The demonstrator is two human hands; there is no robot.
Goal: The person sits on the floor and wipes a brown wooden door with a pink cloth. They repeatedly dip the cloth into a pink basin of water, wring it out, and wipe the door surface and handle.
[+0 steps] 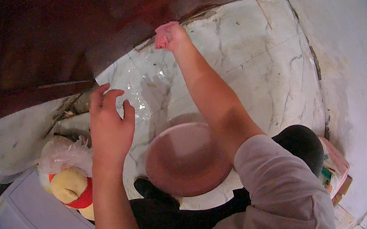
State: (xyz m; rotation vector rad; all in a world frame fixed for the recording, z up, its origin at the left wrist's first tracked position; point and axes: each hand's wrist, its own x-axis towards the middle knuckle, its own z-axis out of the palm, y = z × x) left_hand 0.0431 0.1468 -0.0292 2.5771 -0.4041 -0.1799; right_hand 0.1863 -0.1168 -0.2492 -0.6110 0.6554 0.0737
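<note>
A crumpled pink cloth (162,37) is gripped in my right hand (177,35), with that arm stretched far forward. Cloth and hand are at the lower edge of a dark reddish-brown glossy panel (114,25), where it meets the floor; whether they touch the panel I cannot tell. My left hand (108,111) holds nothing, its fingers apart and bent, over the marble-patterned tile floor (250,87). Between my arms, close to my legs, stands a round pink basin (193,187). Wet, shiny patches lie on the tiles just right of my left hand.
Left of my left forearm are a yellow-and-red plush toy (70,183), a clear plastic bag (65,159) and a white board-like surface (48,217). A pale wall (344,56) rises on the right. A pink bag (338,163) sits beside my right knee.
</note>
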